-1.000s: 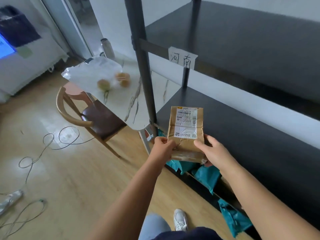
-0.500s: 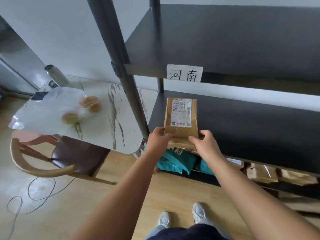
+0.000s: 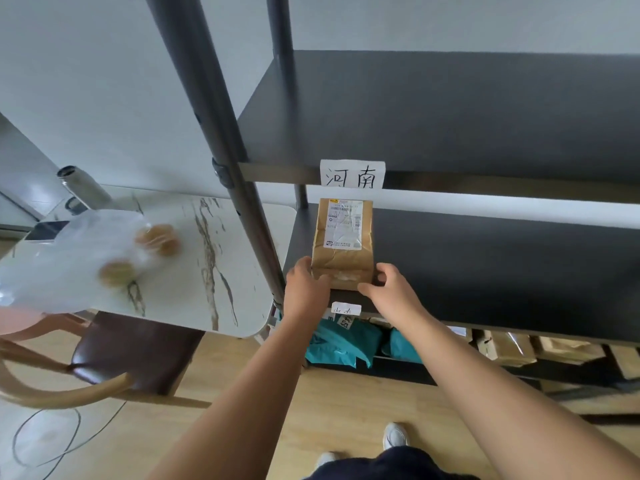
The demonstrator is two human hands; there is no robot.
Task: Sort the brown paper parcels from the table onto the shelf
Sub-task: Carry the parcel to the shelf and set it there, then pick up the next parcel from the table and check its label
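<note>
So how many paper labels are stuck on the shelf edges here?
2: a large label on the upper shelf's front edge, and a small label on the edge below the held parcel. More may lie outside the view.

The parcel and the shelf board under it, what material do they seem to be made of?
The parcel looks like matte brown kraft paper: creased, with a glossy white printed label. The shelf board is dark and matte with a faint sheen; painted metal or laminated wood, it cannot be told. Its upright post looks like grey painted metal tube.
</note>
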